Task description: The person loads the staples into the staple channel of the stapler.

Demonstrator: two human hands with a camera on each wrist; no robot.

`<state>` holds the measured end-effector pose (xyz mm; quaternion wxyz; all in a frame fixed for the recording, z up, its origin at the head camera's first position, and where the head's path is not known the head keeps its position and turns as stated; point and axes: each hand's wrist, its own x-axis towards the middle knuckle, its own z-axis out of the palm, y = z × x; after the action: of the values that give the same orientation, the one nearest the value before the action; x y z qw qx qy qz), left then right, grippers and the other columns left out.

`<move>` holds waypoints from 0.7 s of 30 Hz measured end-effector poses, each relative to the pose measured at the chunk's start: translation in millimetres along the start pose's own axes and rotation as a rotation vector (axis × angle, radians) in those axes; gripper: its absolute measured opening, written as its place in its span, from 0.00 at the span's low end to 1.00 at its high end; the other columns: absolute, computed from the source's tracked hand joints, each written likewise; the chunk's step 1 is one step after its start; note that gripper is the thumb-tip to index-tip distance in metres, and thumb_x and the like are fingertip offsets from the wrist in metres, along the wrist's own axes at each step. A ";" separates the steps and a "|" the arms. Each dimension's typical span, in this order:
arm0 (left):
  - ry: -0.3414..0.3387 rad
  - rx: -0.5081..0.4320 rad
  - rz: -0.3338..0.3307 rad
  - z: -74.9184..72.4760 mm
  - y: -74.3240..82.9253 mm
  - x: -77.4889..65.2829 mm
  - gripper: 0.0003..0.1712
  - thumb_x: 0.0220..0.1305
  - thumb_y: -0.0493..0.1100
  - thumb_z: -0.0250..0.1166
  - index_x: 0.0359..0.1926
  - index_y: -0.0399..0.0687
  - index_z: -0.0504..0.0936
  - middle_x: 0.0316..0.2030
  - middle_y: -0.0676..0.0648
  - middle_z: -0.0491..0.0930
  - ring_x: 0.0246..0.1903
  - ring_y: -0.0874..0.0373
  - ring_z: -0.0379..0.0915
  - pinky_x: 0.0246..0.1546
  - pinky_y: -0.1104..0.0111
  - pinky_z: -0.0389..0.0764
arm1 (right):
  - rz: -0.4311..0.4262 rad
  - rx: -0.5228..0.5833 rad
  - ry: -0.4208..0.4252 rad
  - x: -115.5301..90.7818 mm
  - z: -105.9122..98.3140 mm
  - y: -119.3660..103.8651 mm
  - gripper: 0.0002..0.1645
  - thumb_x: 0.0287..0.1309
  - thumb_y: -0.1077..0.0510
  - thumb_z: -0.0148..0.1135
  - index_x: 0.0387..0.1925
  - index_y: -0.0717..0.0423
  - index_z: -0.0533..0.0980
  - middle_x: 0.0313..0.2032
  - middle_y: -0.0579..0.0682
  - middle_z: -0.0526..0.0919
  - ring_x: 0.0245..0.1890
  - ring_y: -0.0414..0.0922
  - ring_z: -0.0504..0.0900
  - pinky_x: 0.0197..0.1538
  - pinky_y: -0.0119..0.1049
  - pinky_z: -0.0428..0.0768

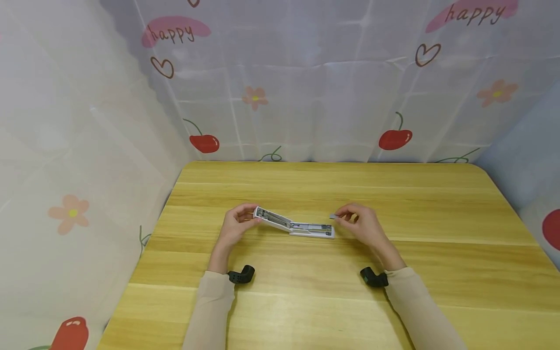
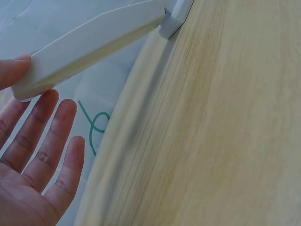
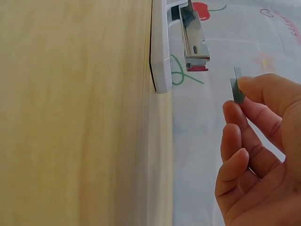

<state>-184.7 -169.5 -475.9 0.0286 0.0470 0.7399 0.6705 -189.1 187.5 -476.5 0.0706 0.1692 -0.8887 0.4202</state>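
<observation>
A white stapler (image 1: 311, 234) lies on the table with its top arm swung up and back to the left, baring the metal staple channel (image 3: 194, 40). My left hand (image 1: 236, 224) pinches the end of the raised arm (image 2: 94, 44) between thumb and fingertips; its other fingers spread beneath. Just off the stapler's right end, my right hand (image 1: 360, 224) pinches a short strip of staples (image 3: 237, 85) between thumb and fingertips. That strip is apart from the channel.
The wooden table (image 1: 306, 301) runs back to a curtain (image 1: 306, 97) printed with cherries and flowers. Black wrist cameras sit on both wrists, the left one (image 1: 242, 274) and the right one (image 1: 374, 277), low over the tabletop.
</observation>
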 end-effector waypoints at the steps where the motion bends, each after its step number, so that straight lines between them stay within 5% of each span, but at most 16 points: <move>1: -0.001 -0.002 0.001 0.1 0.4 -0.1 0.23 0.56 0.28 0.69 0.54 0.31 0.78 0.48 0.34 0.80 0.38 0.61 0.78 0.40 0.74 0.80 | 0.000 0.008 -0.005 -0.2 0.0 -0.4 0.04 0.56 0.59 0.70 0.35 0.52 0.84 0.35 0.48 0.85 0.31 0.41 0.76 0.32 0.32 0.74; 21: 0.002 0.018 -0.006 0.2 0.9 0.1 0.23 0.56 0.29 0.69 0.55 0.32 0.78 0.49 0.32 0.80 0.39 0.61 0.78 0.40 0.74 0.80 | -0.043 0.044 -0.102 -2.2 7.3 -1.7 0.04 0.56 0.61 0.70 0.34 0.51 0.84 0.34 0.46 0.84 0.30 0.37 0.75 0.31 0.30 0.73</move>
<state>-184.8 -169.2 -475.0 0.0296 0.0443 0.7460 0.6638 -186.4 181.4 -480.4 0.0307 0.2109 -0.8779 0.4288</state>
